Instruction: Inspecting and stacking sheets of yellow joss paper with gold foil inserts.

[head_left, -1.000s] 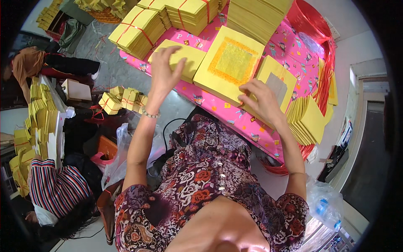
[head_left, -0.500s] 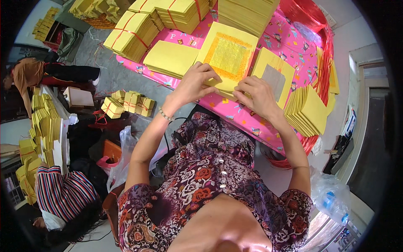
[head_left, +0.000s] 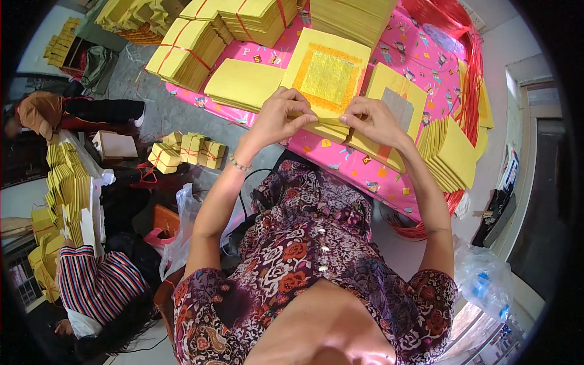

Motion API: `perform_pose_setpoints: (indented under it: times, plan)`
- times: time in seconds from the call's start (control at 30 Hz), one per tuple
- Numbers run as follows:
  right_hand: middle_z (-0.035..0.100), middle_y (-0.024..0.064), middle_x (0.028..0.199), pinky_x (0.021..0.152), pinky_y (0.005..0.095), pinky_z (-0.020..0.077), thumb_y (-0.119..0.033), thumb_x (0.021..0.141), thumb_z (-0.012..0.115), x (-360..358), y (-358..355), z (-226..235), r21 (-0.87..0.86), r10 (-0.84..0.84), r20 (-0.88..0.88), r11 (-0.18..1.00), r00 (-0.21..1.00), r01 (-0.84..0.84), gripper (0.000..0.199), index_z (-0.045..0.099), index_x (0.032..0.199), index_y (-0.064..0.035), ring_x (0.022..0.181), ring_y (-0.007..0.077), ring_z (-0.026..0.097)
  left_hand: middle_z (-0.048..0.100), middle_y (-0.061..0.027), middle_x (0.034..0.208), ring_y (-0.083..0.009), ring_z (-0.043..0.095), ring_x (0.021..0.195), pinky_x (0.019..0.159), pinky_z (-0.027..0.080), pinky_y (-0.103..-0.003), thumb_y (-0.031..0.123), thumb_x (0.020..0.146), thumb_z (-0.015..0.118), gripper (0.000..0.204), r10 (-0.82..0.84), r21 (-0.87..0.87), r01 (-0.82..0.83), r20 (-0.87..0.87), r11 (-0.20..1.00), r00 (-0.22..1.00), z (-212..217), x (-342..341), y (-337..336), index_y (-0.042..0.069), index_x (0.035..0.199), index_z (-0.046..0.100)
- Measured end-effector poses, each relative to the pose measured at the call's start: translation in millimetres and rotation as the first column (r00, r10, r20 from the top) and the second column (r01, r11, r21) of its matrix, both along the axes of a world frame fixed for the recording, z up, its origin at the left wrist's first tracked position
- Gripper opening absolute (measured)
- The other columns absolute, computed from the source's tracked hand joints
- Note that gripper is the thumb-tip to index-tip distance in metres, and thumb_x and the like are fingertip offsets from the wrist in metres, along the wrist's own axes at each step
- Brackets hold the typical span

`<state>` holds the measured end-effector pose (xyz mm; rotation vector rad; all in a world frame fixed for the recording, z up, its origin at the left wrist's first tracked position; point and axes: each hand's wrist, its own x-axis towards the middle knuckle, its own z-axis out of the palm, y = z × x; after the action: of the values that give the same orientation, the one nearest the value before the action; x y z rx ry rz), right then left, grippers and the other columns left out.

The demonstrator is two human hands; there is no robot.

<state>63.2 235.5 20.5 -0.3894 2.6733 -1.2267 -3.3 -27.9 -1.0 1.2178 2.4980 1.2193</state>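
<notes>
In front of me lies a yellow paper sheet (head_left: pixel 328 76) bearing a shiny gold square with an orange border. My left hand (head_left: pixel 284 115) pinches its near edge at the left, thumb against fingertips. At the right of that same edge, my right hand (head_left: pixel 372 125) pinches with thumb and fingers. Between the hands the edge looks curled up; more yellow paper shows beneath it. Beside my left hand is a low stack of plain yellow paper (head_left: pixel 246 84). To the right of the sheet lies yellow paper with a silver-grey square (head_left: pixel 398 108), partly behind my right hand.
Fanned folded yellow papers (head_left: pixel 449 152) sit at the pink-covered table's (head_left: pixel 340 159) right edge. Tied bundles (head_left: pixel 188 52) and a tall paper stack (head_left: pixel 353 21) stand farther back. Red strands (head_left: pixel 471 91) hang at right. Another person in striped clothing (head_left: pixel 100 283) is at the lower left.
My right hand has shifted slightly, its thumb and fingers now closed on the sheet's near edge. That edge looks more curled upward between my hands. The view has moved a little.
</notes>
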Motion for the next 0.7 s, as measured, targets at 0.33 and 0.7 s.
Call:
perform_pose_setpoints:
  times: [0.33,0.7]
  plan:
    - [0.062,0.0112,0.076,0.065,0.0374,0.0452,-0.027,0.090,0.070,-3.7,2.5,-5.6,-0.054,-0.031,0.044,0.998,0.999,0.033,0.028,0.071,0.086,0.0008,0.070,0.0236,0.060,0.068,-0.0035,0.092,-0.0218,0.061,0.091,0.081,0.051,-0.034,0.025,0.083,0.079,0.015,0.035,-0.029,-0.034,0.019,0.999,0.999,0.6,-3.0,4.3,0.010,0.086,0.079]
    - [0.060,0.0065,0.075,0.068,0.0324,0.0446,-0.020,0.092,0.069,-3.0,1.4,-3.1,-0.078,-0.037,0.102,0.996,0.994,0.045,0.024,0.070,0.085,0.0021,0.075,0.0158,0.055,0.069,-0.0030,0.091,-0.0218,0.062,0.088,0.079,0.051,-0.034,0.024,0.082,0.079,0.014,0.044,0.004,-0.044,-0.012,0.999,0.999,-1.5,-3.8,5.3,0.010,0.086,0.079]
